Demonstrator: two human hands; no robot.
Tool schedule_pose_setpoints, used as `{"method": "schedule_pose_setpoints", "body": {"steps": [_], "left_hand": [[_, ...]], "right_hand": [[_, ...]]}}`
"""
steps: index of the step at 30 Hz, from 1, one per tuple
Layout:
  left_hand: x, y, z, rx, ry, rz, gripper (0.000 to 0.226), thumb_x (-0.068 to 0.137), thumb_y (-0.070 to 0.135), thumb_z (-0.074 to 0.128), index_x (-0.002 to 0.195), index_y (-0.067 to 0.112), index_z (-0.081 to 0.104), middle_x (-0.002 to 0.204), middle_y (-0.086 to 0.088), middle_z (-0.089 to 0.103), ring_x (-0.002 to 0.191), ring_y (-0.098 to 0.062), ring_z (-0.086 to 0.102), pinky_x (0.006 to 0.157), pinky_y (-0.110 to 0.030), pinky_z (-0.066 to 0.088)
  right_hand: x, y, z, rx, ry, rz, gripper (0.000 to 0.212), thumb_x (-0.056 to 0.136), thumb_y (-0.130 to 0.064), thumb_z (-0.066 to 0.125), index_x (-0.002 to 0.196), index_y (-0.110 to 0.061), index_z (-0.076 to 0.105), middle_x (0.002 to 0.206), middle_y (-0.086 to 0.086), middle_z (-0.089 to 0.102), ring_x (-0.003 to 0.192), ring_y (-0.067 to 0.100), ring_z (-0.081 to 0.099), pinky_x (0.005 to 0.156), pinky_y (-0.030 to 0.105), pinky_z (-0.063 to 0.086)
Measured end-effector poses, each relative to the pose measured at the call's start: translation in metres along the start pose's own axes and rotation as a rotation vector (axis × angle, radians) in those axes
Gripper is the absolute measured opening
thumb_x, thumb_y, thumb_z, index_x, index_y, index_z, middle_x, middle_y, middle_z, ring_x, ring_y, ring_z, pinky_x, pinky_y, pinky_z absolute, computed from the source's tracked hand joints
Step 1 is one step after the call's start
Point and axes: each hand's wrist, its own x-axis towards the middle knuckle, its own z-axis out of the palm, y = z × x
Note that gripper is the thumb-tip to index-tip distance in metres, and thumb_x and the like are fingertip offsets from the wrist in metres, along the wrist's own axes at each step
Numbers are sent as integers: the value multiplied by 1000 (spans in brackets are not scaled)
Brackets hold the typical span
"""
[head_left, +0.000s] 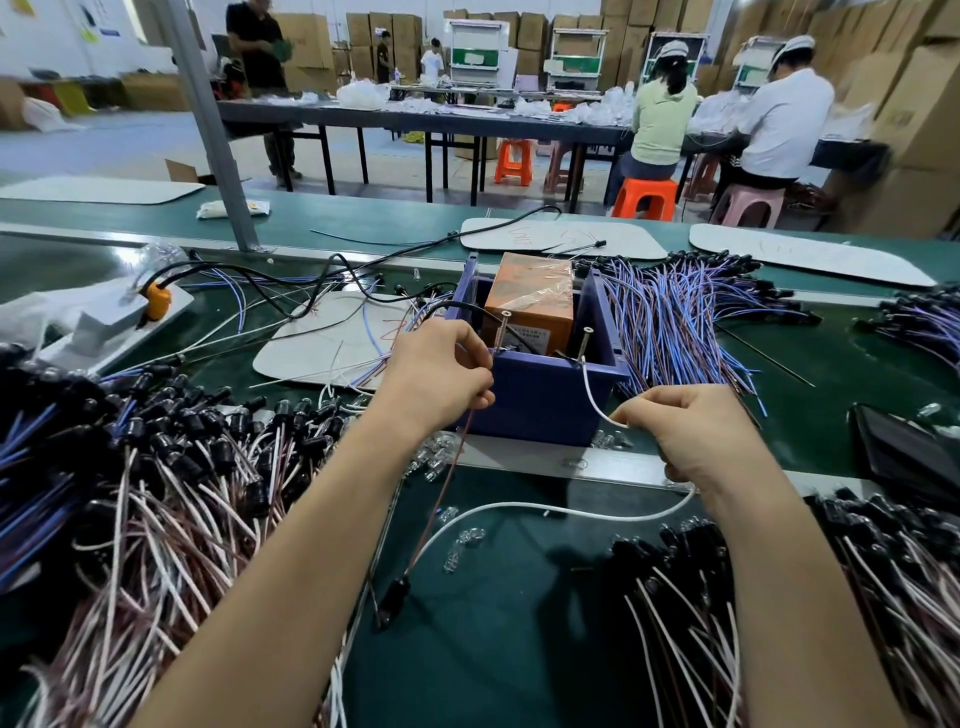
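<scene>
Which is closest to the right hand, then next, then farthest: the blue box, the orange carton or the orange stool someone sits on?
From the right hand, pinching a white wire:
1. Blue box, just ahead to its left.
2. Orange carton, standing inside that box.
3. Orange stool, far beyond the belt.

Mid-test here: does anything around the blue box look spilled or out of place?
Yes: several loose clear bulbs lie scattered on the green belt just in front of the blue box, outside any bundle. They look spilled; nothing looks damaged.
</scene>
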Motion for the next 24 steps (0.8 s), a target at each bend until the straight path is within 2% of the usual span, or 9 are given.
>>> {"method": "schedule_pose_setpoints", "body": {"steps": [10,18,24], "left_hand": [[3,-7,5,-23,27,15,26,82,-9,62,70,14,59,66,-6,66,59,-17,70,57,-21,57],[5,-7,7,-25,29,9,26,82,-9,63,70,14,60,67,-7,66,60,-19,71,58,-24,58],[4,-7,6,-27,27,13,24,82,-8,62,71,13,60,68,-7,67,61,-20,72,66,-30,60]], "right_hand": [[-2,-1,0,-3,-8,0,11,72,-9,69,62,-7,71,52,5,42,45,14,29,39,20,23],[-3,-2,0,-23,-12,4,10,73,-10,69,64,-5,71,48,1,43,43,11,30,39,19,25],[-4,-3,0,-24,-18,25,11,75,-9,67,65,-4,70,53,5,40,47,14,27,44,22,24]]}}
